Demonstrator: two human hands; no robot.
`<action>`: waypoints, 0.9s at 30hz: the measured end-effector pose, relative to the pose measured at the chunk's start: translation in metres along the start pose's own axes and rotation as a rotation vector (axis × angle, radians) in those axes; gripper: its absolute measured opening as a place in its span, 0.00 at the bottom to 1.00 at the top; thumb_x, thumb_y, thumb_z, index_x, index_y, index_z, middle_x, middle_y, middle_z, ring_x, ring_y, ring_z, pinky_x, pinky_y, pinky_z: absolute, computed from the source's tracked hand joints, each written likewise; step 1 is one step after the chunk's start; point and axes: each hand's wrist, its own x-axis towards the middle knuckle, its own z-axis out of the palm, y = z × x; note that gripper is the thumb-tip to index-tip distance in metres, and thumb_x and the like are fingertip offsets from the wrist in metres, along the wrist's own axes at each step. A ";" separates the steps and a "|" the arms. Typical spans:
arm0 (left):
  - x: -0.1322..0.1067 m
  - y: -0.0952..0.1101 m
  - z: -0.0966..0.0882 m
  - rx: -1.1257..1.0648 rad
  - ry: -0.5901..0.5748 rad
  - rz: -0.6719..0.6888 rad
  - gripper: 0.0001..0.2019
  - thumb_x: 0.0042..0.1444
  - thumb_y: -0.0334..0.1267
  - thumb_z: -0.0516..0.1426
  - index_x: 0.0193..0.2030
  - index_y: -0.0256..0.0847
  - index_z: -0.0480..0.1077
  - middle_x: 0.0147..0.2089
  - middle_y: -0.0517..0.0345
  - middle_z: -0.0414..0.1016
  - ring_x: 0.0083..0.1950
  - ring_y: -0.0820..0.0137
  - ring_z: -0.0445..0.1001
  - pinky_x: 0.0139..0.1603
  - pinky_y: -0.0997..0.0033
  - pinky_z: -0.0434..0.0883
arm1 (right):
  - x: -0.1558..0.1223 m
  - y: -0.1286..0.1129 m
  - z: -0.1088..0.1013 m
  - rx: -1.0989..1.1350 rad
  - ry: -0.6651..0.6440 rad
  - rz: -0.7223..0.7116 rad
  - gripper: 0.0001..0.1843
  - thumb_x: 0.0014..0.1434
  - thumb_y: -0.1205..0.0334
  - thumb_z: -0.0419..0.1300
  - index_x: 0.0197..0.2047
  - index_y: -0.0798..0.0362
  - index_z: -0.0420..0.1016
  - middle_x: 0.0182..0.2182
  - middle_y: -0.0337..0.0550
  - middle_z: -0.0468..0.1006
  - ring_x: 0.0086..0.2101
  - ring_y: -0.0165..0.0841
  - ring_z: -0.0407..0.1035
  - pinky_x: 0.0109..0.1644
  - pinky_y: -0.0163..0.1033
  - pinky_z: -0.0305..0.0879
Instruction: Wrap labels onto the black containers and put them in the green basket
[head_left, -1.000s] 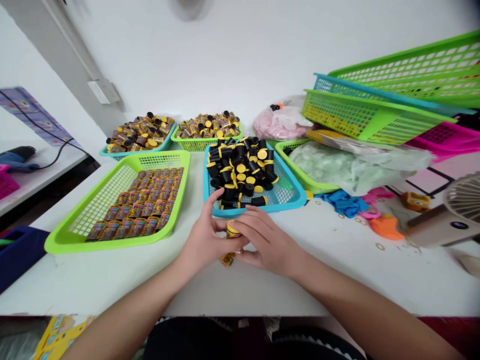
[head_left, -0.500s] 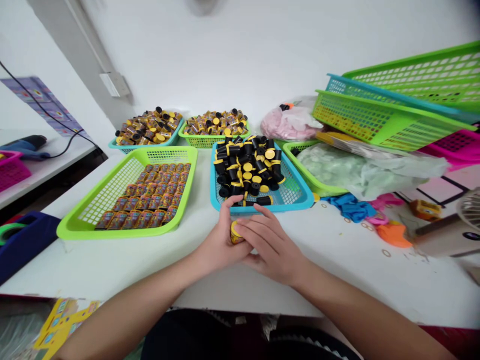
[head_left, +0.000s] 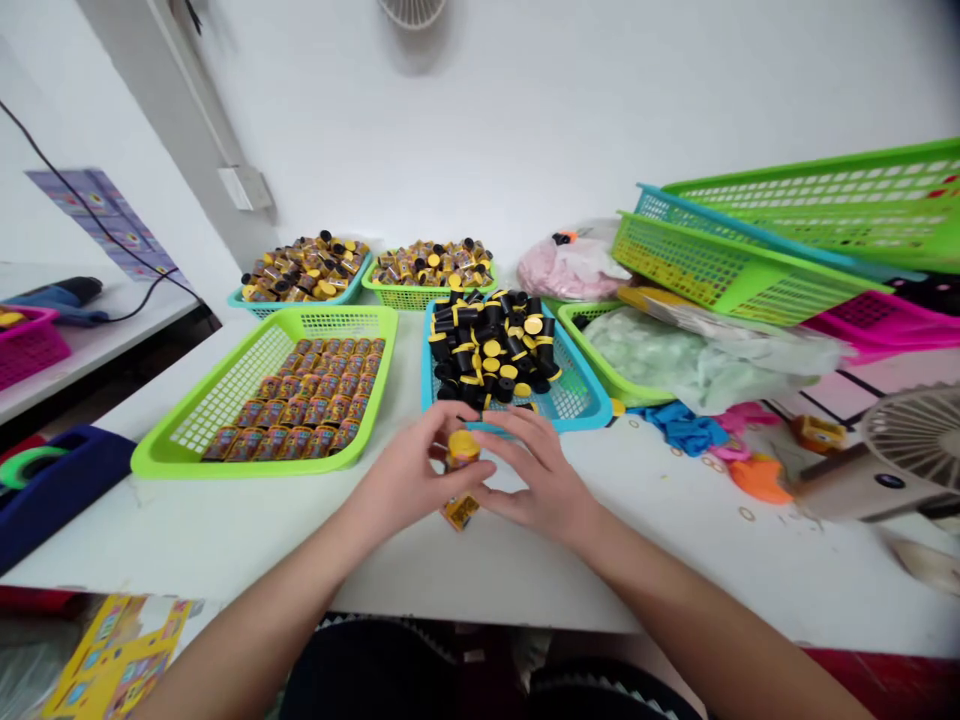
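Note:
A small canister with a yellow lid stands roughly upright in my left hand, between thumb and fingers. My right hand is curved around its right side, thumb and fingers apart, fingertips close to the lid; whether they touch it I cannot tell. Just below the hands shows a small yellow printed piece, partly covered by them. Directly beyond is a blue basket heaped with black canisters with yellow lids. To the left, a green basket holds rows of canisters in printed wraps.
Two more baskets of wrapped canisters, one blue and one green, stand by the wall. At right are stacked baskets, a bag of pale green items, balloons and a small fan. A blue tape dispenser sits far left.
My right fingers have come off the lid and spread. The canister is raised a little, and a yellow printed piece now shows beneath the hands. The camera view has tilted up slightly.

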 end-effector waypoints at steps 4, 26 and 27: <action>-0.013 0.015 -0.054 0.272 0.160 0.002 0.15 0.55 0.46 0.63 0.45 0.42 0.69 0.42 0.57 0.75 0.38 0.70 0.76 0.42 0.69 0.74 | 0.023 0.040 -0.010 -0.006 -0.265 0.505 0.20 0.65 0.52 0.54 0.56 0.50 0.69 0.52 0.51 0.76 0.53 0.41 0.70 0.57 0.49 0.66; 0.100 -0.063 -0.209 1.101 0.193 -0.637 0.16 0.62 0.45 0.59 0.49 0.35 0.72 0.48 0.50 0.76 0.46 0.63 0.76 0.47 0.59 0.73 | -0.009 0.090 -0.020 -0.228 0.231 0.470 0.16 0.56 0.57 0.64 0.47 0.52 0.76 0.42 0.49 0.72 0.34 0.34 0.72 0.44 0.46 0.76; 0.099 -0.064 -0.208 1.112 0.163 -0.655 0.16 0.63 0.45 0.57 0.51 0.35 0.71 0.49 0.50 0.75 0.47 0.64 0.76 0.48 0.57 0.74 | -0.011 0.089 -0.019 -0.239 0.232 0.448 0.15 0.56 0.57 0.64 0.47 0.52 0.76 0.42 0.48 0.72 0.36 0.35 0.72 0.44 0.46 0.76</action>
